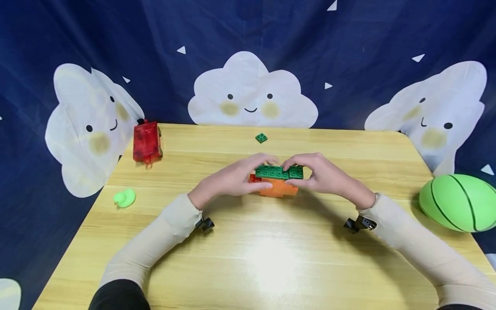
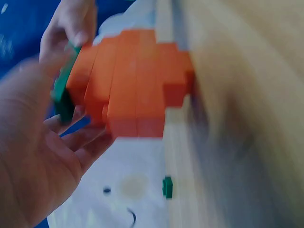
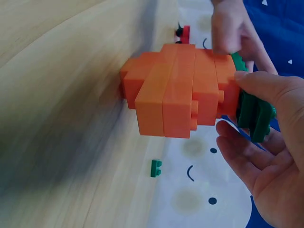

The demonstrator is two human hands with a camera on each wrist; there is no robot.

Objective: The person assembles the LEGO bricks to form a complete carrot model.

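A stepped build of orange toy bricks (image 1: 276, 188) stands upright on the table, wider in its middle. Across its top runs a row of studded green bricks (image 1: 275, 172). My left hand (image 1: 248, 174) grips the build's left end, thumb on the near orange face and fingers behind. From the other side my right hand (image 1: 315, 172) pinches the top right, its thumb at the seam between orange and green. In the right wrist view the green bricks (image 3: 254, 114) jut past the orange stack (image 3: 175, 90). The left thumb is blurred in the left wrist view.
One small green brick (image 1: 261, 137) lies beyond the build, near the table's back edge. A red translucent toy (image 1: 147, 142) is at the back left, with a green rubber duck (image 1: 125, 198) nearer. At the right edge rests a green ball (image 1: 459, 202). A cloud-print curtain (image 1: 252, 90) hangs behind.
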